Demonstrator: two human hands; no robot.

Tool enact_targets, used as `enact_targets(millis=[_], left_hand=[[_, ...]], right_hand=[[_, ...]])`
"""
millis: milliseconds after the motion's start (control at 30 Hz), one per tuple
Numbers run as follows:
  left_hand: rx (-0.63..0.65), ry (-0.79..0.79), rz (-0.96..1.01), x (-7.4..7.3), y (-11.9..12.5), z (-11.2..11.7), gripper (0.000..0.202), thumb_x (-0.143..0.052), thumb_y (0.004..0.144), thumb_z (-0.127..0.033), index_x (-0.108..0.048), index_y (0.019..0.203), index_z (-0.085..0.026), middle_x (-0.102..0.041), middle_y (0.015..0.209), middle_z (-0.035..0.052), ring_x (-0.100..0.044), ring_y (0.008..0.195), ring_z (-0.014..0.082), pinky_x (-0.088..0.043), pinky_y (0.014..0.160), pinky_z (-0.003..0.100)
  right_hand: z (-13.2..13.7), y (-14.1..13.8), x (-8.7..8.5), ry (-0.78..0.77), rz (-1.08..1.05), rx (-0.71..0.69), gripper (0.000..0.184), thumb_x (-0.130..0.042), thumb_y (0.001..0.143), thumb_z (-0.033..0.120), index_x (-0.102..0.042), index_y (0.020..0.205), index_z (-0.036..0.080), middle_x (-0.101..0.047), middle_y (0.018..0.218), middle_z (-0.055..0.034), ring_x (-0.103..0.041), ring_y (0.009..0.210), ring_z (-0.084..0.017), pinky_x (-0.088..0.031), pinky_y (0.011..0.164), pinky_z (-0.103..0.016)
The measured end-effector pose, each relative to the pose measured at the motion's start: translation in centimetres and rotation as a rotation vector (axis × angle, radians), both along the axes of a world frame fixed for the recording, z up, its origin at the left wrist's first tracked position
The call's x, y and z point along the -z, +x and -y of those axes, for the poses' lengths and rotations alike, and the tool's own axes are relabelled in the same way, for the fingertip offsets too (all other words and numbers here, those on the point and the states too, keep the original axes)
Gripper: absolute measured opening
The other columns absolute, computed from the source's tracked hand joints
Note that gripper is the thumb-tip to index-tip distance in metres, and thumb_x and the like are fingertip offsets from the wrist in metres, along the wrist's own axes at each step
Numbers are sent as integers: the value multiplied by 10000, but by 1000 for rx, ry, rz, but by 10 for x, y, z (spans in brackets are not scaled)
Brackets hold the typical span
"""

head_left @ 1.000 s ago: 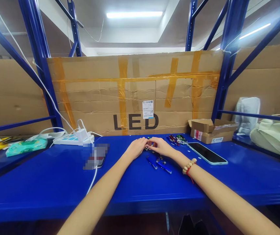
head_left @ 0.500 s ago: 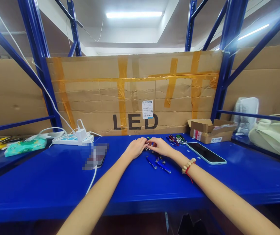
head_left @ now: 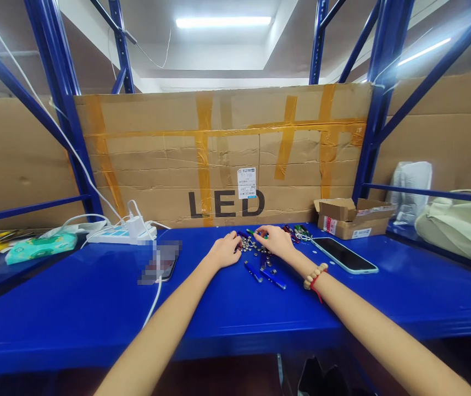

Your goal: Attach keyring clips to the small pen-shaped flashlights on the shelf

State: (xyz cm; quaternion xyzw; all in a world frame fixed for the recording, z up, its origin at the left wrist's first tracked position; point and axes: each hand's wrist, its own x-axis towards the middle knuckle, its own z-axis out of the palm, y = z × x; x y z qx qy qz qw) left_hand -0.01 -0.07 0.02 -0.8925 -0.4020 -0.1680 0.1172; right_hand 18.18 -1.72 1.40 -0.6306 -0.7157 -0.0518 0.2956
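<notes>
My left hand (head_left: 225,251) rests on the blue surface with its fingers curled round a small dark red piece (head_left: 238,249), mostly hidden by the fingertips. To its right, my right hand (head_left: 277,241) bends over the pile, thumb and fingertips closed at a thin green piece (head_left: 250,232); how firmly it is gripped does not show clearly. Between both hands lie several small silvery metal parts (head_left: 255,246). Nearer me are two slim blue tubes with metal ends, one on the left (head_left: 253,271) and one on the right (head_left: 273,279).
Behind my right hand lie red and green pieces with white rings (head_left: 302,235). A phone (head_left: 344,255) and an open small carton (head_left: 354,219) are on the right. To the left are a partly blurred phone (head_left: 169,263), a white cable (head_left: 153,305) and a power strip (head_left: 115,234).
My hands were together over the metal parts and are now apart. The left has drawn back leftward, the right has shifted slightly away from it, and the pile between them shows.
</notes>
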Motion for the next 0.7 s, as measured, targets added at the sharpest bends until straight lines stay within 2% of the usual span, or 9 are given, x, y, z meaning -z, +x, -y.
enact_targets(millis=[167,300,500,600,700], left_hand=[[26,-90,40,2,-2,-4,155,-386,764,-175,-494,873,-196,-529,981,48,-485,974,185,-422,818,323],[65,-102,67,3,-2,-6,176,-366,749,-119,-482,857,-196,-532,956,38,-484,946,166,-418,825,309],[67,-46,83,5,-1,-8,138,-353,805,-144,-458,883,-190,-529,947,41,-487,907,160,-421,805,295],[85,-15,129,6,-1,-10,173,-288,869,-176,-449,930,-195,-533,972,39,-488,922,147,-418,820,288],[98,-1,173,6,0,-11,184,-271,889,-185,-446,944,-197,-537,974,30,-490,928,137,-420,821,276]], right_hand=[[-4,2,5,-85,62,10,241,-517,749,380,-669,862,232,-685,826,-21,-614,799,-196,-392,578,-246],[-6,3,7,-97,82,4,221,-545,731,339,-670,869,222,-687,840,-28,-617,793,-187,-398,586,-237],[-8,4,10,-106,138,-185,235,-520,765,368,-677,867,227,-679,893,-33,-609,834,-190,-418,656,-255],[-9,3,10,-60,118,-241,246,-533,761,366,-665,921,232,-669,907,-29,-603,810,-173,-423,651,-248],[-6,1,8,-53,119,-330,214,-536,764,356,-678,882,247,-668,877,-12,-596,768,-153,-419,641,-235]])
